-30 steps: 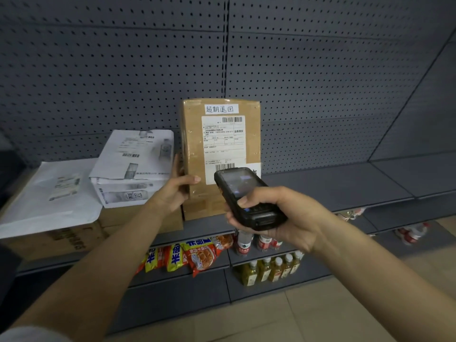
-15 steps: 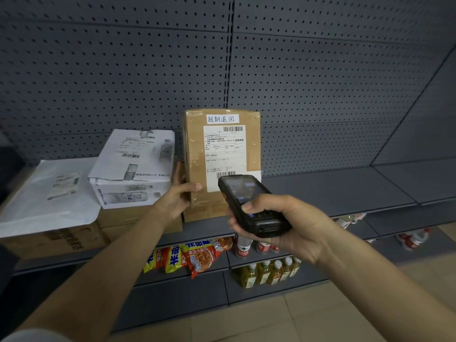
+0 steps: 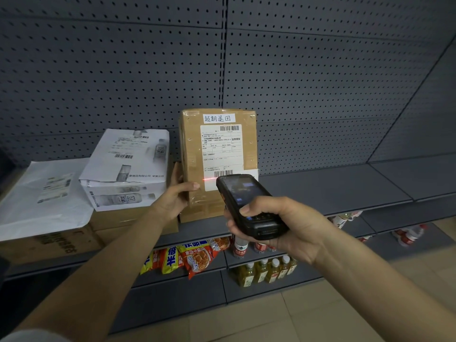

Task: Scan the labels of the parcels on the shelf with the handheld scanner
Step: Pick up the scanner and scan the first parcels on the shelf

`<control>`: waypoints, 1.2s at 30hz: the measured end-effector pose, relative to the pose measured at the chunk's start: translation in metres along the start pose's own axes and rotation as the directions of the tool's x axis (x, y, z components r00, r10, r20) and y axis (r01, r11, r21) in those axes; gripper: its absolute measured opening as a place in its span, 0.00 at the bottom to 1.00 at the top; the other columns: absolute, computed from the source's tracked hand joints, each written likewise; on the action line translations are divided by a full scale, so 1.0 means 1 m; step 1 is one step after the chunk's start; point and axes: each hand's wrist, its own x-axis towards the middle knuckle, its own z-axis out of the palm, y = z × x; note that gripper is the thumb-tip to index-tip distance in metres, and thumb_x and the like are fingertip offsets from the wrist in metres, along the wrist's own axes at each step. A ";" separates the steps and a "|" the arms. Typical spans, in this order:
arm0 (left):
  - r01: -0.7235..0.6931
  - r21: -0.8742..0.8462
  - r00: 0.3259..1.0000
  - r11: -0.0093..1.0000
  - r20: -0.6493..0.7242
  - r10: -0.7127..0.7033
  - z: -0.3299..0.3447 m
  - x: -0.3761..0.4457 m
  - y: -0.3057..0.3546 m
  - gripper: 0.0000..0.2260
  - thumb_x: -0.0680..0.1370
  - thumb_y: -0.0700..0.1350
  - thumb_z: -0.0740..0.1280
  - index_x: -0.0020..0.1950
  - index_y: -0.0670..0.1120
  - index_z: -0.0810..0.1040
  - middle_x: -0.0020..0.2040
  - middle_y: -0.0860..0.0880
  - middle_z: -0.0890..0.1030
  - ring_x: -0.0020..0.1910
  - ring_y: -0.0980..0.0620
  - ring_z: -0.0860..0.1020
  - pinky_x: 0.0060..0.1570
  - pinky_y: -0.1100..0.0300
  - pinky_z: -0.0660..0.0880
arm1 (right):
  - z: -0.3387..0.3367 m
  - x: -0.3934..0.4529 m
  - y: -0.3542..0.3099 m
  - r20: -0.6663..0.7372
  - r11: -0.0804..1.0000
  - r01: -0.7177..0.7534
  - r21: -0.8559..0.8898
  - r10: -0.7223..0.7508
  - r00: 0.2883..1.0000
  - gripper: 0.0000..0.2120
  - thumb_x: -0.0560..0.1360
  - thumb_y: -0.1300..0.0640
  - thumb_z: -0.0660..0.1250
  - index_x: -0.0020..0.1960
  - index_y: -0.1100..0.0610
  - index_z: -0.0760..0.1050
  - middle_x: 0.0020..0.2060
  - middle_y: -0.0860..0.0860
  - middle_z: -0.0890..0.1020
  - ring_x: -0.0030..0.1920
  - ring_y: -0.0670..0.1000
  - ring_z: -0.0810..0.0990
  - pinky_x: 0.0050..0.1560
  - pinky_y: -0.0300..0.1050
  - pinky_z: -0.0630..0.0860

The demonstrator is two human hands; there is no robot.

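Note:
A brown cardboard parcel (image 3: 195, 149) stands upright on the grey shelf (image 3: 320, 191), its white shipping label (image 3: 220, 154) facing me. My left hand (image 3: 176, 196) grips the parcel's lower left edge, thumb on the front. My right hand (image 3: 283, 225) holds the black handheld scanner (image 3: 243, 203) just in front of the label's lower right corner. A red scan line (image 3: 209, 179) falls on the label just below the lower barcode. The scanner hides the label's bottom right part.
Left of the parcel, a white printed box (image 3: 125, 169) and a white mailer bag (image 3: 42, 198) rest on brown cartons (image 3: 49, 245). Lower shelves hold snack packets (image 3: 187, 255) and bottles (image 3: 266, 267). A perforated back panel (image 3: 296, 82) rises behind; bare shelf extends right.
A red scan line has appeared on the label. The scanner has stayed near the label's lower corner, and my left hand has kept its grip on the parcel.

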 end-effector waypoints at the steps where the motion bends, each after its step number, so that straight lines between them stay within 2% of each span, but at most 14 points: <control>1: 0.008 -0.006 1.000 1.000 -0.001 -0.008 -0.001 0.001 -0.001 0.52 0.59 0.37 0.76 0.78 0.58 0.56 0.71 0.41 0.73 0.67 0.40 0.74 0.58 0.43 0.77 | 0.000 0.000 0.000 -0.002 1.000 0.003 -0.002 -0.003 1.000 0.21 0.63 0.71 0.68 0.56 0.72 0.75 0.42 0.63 0.83 0.39 0.57 0.85 0.44 0.47 0.83; 6: 0.025 -0.016 1.000 1.000 -0.017 -0.025 0.000 0.004 -0.005 0.54 0.59 0.37 0.76 0.79 0.58 0.54 0.71 0.41 0.72 0.68 0.39 0.73 0.55 0.43 0.78 | -0.005 0.001 0.001 -0.004 0.999 0.016 0.035 -0.016 1.000 0.24 0.66 0.72 0.69 0.62 0.75 0.72 0.46 0.65 0.82 0.41 0.59 0.84 0.42 0.47 0.84; 10: 0.035 -0.032 0.999 0.999 -0.022 -0.035 0.002 0.005 -0.007 0.54 0.58 0.37 0.75 0.78 0.59 0.54 0.71 0.43 0.73 0.66 0.41 0.75 0.53 0.44 0.79 | -0.007 0.001 0.001 -0.010 0.999 0.023 0.025 -0.023 1.000 0.23 0.66 0.71 0.69 0.60 0.76 0.72 0.46 0.65 0.82 0.42 0.59 0.84 0.44 0.48 0.84; 14: 0.020 -0.014 1.000 1.000 -0.017 -0.021 0.006 0.005 -0.008 0.50 0.58 0.36 0.75 0.76 0.57 0.58 0.63 0.45 0.79 0.59 0.45 0.79 0.48 0.48 0.81 | -0.008 0.001 0.000 -0.014 1.000 0.020 0.020 -0.020 1.000 0.24 0.65 0.70 0.69 0.60 0.76 0.73 0.47 0.65 0.82 0.42 0.58 0.84 0.45 0.47 0.84; 17: 0.037 -0.016 0.999 0.999 -0.024 -0.038 0.006 0.007 -0.009 0.51 0.61 0.34 0.74 0.78 0.58 0.54 0.63 0.46 0.79 0.60 0.45 0.78 0.49 0.48 0.79 | -0.009 0.001 0.000 -0.013 1.000 0.024 0.020 -0.024 1.000 0.22 0.67 0.71 0.69 0.61 0.76 0.72 0.47 0.65 0.82 0.40 0.58 0.84 0.44 0.47 0.84; 20: 0.043 0.000 0.999 0.999 -0.008 -0.043 0.007 0.008 -0.009 0.51 0.58 0.38 0.76 0.77 0.57 0.58 0.64 0.44 0.78 0.62 0.42 0.77 0.45 0.49 0.81 | -0.011 0.003 0.000 -0.018 1.000 0.024 0.013 -0.024 1.000 0.24 0.66 0.71 0.69 0.60 0.76 0.72 0.48 0.65 0.81 0.40 0.58 0.84 0.43 0.46 0.84; 23: 0.082 -0.025 0.996 0.996 -0.027 -0.082 0.012 0.012 -0.011 0.55 0.57 0.38 0.76 0.78 0.59 0.53 0.67 0.44 0.76 0.62 0.44 0.77 0.43 0.49 0.82 | -0.014 0.005 0.000 -0.018 0.999 0.033 -0.004 -0.033 0.999 0.22 0.68 0.71 0.69 0.61 0.74 0.73 0.48 0.65 0.82 0.42 0.58 0.84 0.44 0.46 0.84; 25: 0.094 -0.008 0.995 0.996 -0.038 -0.095 0.017 0.017 -0.012 0.55 0.60 0.37 0.75 0.79 0.59 0.50 0.64 0.46 0.77 0.59 0.46 0.78 0.42 0.50 0.81 | -0.018 0.008 -0.002 -0.033 0.997 0.056 -0.053 -0.057 0.998 0.19 0.70 0.72 0.67 0.61 0.72 0.74 0.48 0.64 0.83 0.43 0.57 0.84 0.46 0.47 0.84; 28: 0.125 -0.001 0.991 0.992 -0.047 -0.125 0.030 0.027 -0.019 0.51 0.64 0.36 0.72 0.79 0.58 0.49 0.61 0.48 0.78 0.58 0.47 0.78 0.47 0.44 0.79 | -0.025 0.014 -0.005 -0.069 0.984 0.097 -0.148 -0.108 0.992 0.17 0.71 0.73 0.67 0.60 0.68 0.75 0.47 0.62 0.84 0.43 0.57 0.85 0.46 0.47 0.84; 30: 0.169 0.006 0.985 0.986 -0.037 -0.168 0.040 0.035 -0.028 0.52 0.64 0.38 0.75 0.79 0.59 0.50 0.66 0.46 0.75 0.62 0.44 0.76 0.52 0.37 0.77 | -0.035 0.018 -0.008 -0.109 0.979 0.121 -0.163 -0.140 0.984 0.18 0.71 0.73 0.67 0.59 0.66 0.75 0.47 0.62 0.84 0.44 0.58 0.85 0.43 0.46 0.84; 32: 0.210 0.043 0.978 0.977 -0.024 -0.209 0.054 0.044 -0.037 0.51 0.62 0.42 0.78 0.78 0.58 0.54 0.70 0.44 0.72 0.65 0.42 0.74 0.50 0.35 0.78 | -0.050 0.024 -0.011 -0.161 0.977 0.145 -0.156 -0.170 0.972 0.20 0.70 0.74 0.68 0.60 0.64 0.74 0.51 0.63 0.83 0.48 0.61 0.84 0.42 0.47 0.84; 34: 0.266 0.066 0.964 0.962 -0.013 -0.265 0.072 0.053 -0.045 0.47 0.61 0.46 0.79 0.77 0.52 0.61 0.68 0.42 0.74 0.63 0.41 0.75 0.45 0.40 0.80 | -0.070 0.033 -0.016 -0.230 0.971 0.186 -0.147 -0.217 0.949 0.23 0.69 0.75 0.69 0.62 0.63 0.72 0.54 0.63 0.82 0.52 0.62 0.83 0.44 0.50 0.84; 36: 0.317 0.058 0.948 0.947 -0.012 -0.317 0.097 0.062 -0.054 0.30 0.69 0.46 0.75 0.69 0.47 0.70 0.63 0.42 0.77 0.59 0.42 0.78 0.47 0.40 0.79 | -0.095 0.043 -0.022 -0.318 0.942 0.203 -0.268 -0.286 0.904 0.29 0.66 0.73 0.72 0.64 0.60 0.71 0.55 0.60 0.83 0.54 0.60 0.83 0.52 0.53 0.82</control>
